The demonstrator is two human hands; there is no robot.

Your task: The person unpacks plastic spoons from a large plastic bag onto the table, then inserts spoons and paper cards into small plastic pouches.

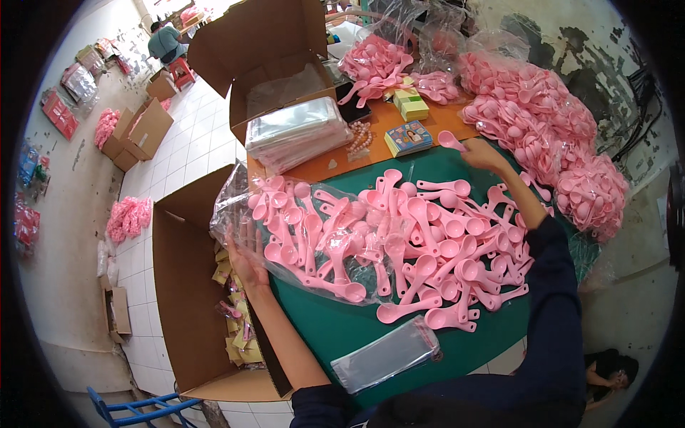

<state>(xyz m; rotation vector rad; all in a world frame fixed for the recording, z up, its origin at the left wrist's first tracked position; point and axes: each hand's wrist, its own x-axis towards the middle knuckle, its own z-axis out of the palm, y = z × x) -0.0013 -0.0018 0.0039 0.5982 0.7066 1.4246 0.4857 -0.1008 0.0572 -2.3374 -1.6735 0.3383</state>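
A pink plastic measuring spoon [449, 140] is pinched by its handle in my right hand [484, 155], above the far right part of the green table. My left hand [247, 267] is at the left edge of a clear plastic bag [227, 210], its fingers stretched out against the film and partly seen through it. Pink spoons [464, 250] lie in a loose heap across the green tabletop [307, 339], some covered by the bag. Just left of the held spoon stands a stack of small printed cards [409, 138].
A cardboard box [189, 285] with yellow-carded packs stands at my left. Flat clear bags [389, 354] lie near me. Farther back are stacked clear sleeves [296, 132], an open carton [282, 85], yellow cards [410, 104] and bagged spoons [528, 107]. A person [165, 43] sits far left.
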